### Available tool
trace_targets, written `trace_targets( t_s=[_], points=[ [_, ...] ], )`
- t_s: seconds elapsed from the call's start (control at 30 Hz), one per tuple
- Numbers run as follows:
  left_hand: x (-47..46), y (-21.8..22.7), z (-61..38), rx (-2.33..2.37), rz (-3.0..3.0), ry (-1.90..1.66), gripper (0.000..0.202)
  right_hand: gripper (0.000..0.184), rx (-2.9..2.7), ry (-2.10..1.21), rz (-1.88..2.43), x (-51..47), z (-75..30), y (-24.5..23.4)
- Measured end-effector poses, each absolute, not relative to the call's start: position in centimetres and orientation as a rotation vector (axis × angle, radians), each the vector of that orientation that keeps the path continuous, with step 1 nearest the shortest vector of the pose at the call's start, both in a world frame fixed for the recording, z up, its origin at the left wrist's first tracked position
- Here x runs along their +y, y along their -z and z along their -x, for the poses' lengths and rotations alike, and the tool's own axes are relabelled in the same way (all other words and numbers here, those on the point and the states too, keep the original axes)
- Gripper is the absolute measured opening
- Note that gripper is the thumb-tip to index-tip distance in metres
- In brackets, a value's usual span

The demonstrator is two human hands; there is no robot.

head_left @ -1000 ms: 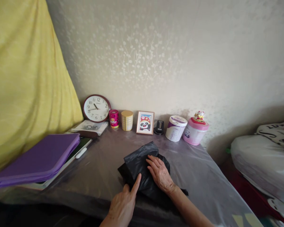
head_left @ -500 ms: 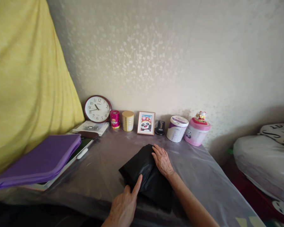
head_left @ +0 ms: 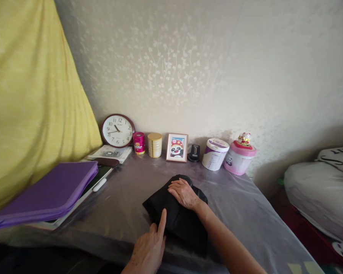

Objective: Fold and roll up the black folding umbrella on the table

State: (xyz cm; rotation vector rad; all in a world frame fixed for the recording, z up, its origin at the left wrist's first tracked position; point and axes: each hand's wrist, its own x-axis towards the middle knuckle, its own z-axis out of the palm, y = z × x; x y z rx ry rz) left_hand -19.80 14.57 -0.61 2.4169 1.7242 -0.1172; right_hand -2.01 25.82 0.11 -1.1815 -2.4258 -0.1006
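Note:
A folded black item (head_left: 174, 213), soft and faintly shiny like a plastic bag or thin fabric, lies on the table near me. My right hand (head_left: 184, 193) rests palm down across its upper part, fingers stretched out to the left. Behind that hand a loose black fold sticks out to the right. At the item's lower left is my left hand (head_left: 150, 243), its index finger extended onto the black surface. The other left fingers are curled, and its thumb is mostly hidden.
A purple zip folder (head_left: 51, 190) lies on a book at left, beside a white pen-like object (head_left: 99, 185). Along the wall stand a clock (head_left: 118, 130), a pink can (head_left: 138, 143), a yellow-lidded can (head_left: 154, 145), a panda picture frame (head_left: 177, 147) and two tubs (head_left: 215, 154).
My right hand has slid left from the item's right edge onto its upper middle. A black fold now shows beyond that wrist. My left hand has barely shifted.

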Motion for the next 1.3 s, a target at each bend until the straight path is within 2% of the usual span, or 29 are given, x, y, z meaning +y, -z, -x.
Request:
trace_targets(
  t_s=[0.23,0.53,0.73,0.9,1.17,1.3],
  points=[
    [14.9,0.8,20.0,1.657,-2.348,0.115,0.060,0.032,-2.462,0.140,1.348,29.3,0.7,-0.4],
    [15.0,1.1,20.4,1.644,-2.331,0.024,0.059,0.027,-2.136,0.222,1.657,28.6,-3.5,-0.7],
    [15.2,0.8,21.0,1.589,-2.284,-0.042,0.059,0.027,-2.035,0.195,1.599,21.2,-8.1,0.0],
    [15.6,0.1,21.6,1.540,-2.207,-0.106,0.058,0.036,-2.063,0.149,1.618,16.3,-8.3,0.7],
    [15.8,-0.4,21.8,1.552,-2.150,-0.092,0.058,0.046,-2.232,0.085,1.417,14.8,-5.6,0.0],
    [15.7,-0.4,21.8,1.553,-2.137,-0.083,0.058,0.038,-2.273,0.072,1.357,14.9,-5.5,0.0]
  ],
)
